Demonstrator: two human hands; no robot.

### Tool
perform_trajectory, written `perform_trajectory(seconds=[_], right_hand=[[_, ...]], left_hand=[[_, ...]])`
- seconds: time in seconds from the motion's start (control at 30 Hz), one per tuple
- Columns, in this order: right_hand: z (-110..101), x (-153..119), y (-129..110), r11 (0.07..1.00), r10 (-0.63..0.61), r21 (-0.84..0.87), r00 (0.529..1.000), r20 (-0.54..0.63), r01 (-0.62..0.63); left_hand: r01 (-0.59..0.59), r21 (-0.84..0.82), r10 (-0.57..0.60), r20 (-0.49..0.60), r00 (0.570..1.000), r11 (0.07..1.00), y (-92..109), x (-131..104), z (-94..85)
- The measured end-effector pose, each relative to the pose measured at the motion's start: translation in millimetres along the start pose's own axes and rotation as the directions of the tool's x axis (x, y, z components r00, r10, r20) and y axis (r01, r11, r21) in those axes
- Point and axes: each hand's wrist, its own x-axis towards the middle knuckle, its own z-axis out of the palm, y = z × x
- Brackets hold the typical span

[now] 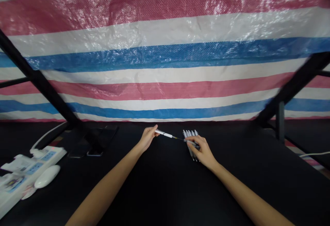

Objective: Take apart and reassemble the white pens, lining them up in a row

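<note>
My left hand (149,138) pinches the upper half of a white pen (165,134), its fingers closed around the rear end. From the front of this half a thin refill (177,138) sticks out to the right, toward my other hand. Closed on the pen's greyish front barrel (192,143) is my right hand (203,151). The refill's tip reaches that barrel's end; whether it is inside I cannot tell. Under and behind my right hand several pens (190,133) lie side by side on the black table (165,191), partly covered by the fingers.
At the left stand a white power strip (31,171) with plugs in it and a white computer mouse (47,176). Dark phone-like slabs (77,150) lie near the left black frame post (59,102). A striped tarp (165,57) hangs behind the table.
</note>
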Motion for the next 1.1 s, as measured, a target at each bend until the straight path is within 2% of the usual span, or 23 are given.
perform_trajectory(seconds=[0.3, 0.77, 1.1], right_hand=[[0, 0, 1, 1.0, -0.011, 0.007, 0.999, 0.041, 0.011], [2, 0, 2, 0.998, -0.064, -0.019, 0.996, 0.058, 0.065], [2, 0, -2, 0.993, -0.105, -0.037, 0.988, 0.111, 0.109]], left_hand=[[-0.024, 0.039, 0.022, 0.04, 0.999, 0.999, -3, 1, 0.4], [-0.069, 0.236, 0.035, 0.144, 0.989, 0.969, 1, -3, 4.6], [-0.119, 0.363, 0.039, 0.222, 0.974, 0.924, 7, -10, 12.0]])
